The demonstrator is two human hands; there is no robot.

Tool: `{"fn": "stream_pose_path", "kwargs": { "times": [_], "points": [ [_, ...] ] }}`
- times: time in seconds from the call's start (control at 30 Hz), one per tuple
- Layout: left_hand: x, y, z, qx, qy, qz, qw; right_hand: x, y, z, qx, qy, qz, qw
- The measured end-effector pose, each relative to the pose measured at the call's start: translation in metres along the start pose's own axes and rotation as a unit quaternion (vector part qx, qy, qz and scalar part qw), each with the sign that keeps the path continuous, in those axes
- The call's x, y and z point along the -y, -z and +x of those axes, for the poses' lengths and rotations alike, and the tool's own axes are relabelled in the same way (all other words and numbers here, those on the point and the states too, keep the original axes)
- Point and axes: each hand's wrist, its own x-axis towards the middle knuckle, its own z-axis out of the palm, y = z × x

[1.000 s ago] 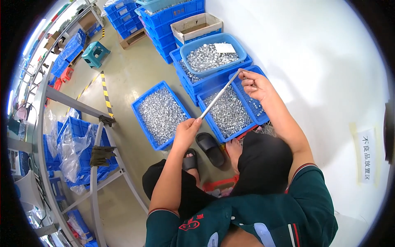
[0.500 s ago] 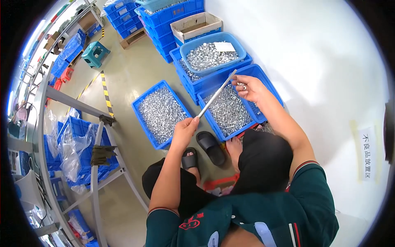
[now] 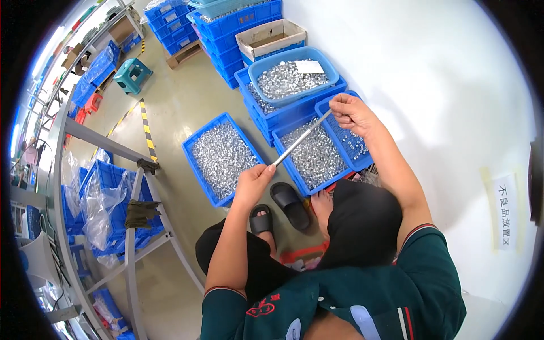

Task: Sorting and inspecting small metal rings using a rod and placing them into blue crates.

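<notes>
A slim silvery metal rod (image 3: 299, 144) slants up and right between my hands. Its lower end is in my left hand (image 3: 255, 182), whose thumb and fingers close around it. My right hand (image 3: 352, 115) is curled at the rod's upper end, with the fingertips meeting it. Small metal nuts seen in that hand a moment ago are now hidden by the fingers. Below the rod is a blue crate (image 3: 290, 165) full of small shiny metal nuts (image 3: 316, 154). Under my right hand, a narrower blue tray (image 3: 339, 141) holds scattered nuts.
Another blue crate of metal parts (image 3: 222, 156) is on the floor to the left. Stacked crates carry a light blue basin (image 3: 334, 76) beyond. A black slipper (image 3: 290, 205) lies near my feet. A metal frame (image 3: 131, 249) stands left, a white wall (image 3: 442, 113) right.
My right hand has moved slightly up and right, and its fingers have curled closed over the nuts at the rod's end. More of the narrow tray shows. My left hand has barely moved.
</notes>
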Motion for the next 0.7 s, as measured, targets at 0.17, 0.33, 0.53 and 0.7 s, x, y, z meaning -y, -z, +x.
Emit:
{"fn": "stream_pose_path", "kwargs": {
  "times": [0.17, 0.33, 0.53, 0.7],
  "points": [
    [0.009, 0.002, 0.002, -0.002, -0.035, -0.010, 0.999, 0.009, -0.009, -0.006, 0.026, 0.027, -0.003, 0.999],
    [0.005, -0.011, 0.001, -0.004, -0.020, -0.048, 0.999, -0.002, -0.027, -0.005, -0.067, 0.072, -0.044, 0.994],
    [0.004, -0.015, 0.008, -0.059, -0.048, -0.014, 0.997, -0.013, -0.050, 0.001, 0.042, -0.084, 0.015, 0.995],
    [0.002, -0.007, 0.008, -0.053, -0.009, -0.030, 0.998, -0.023, -0.022, 0.006, -0.026, -0.107, 0.178, 0.978]
  ]
}}
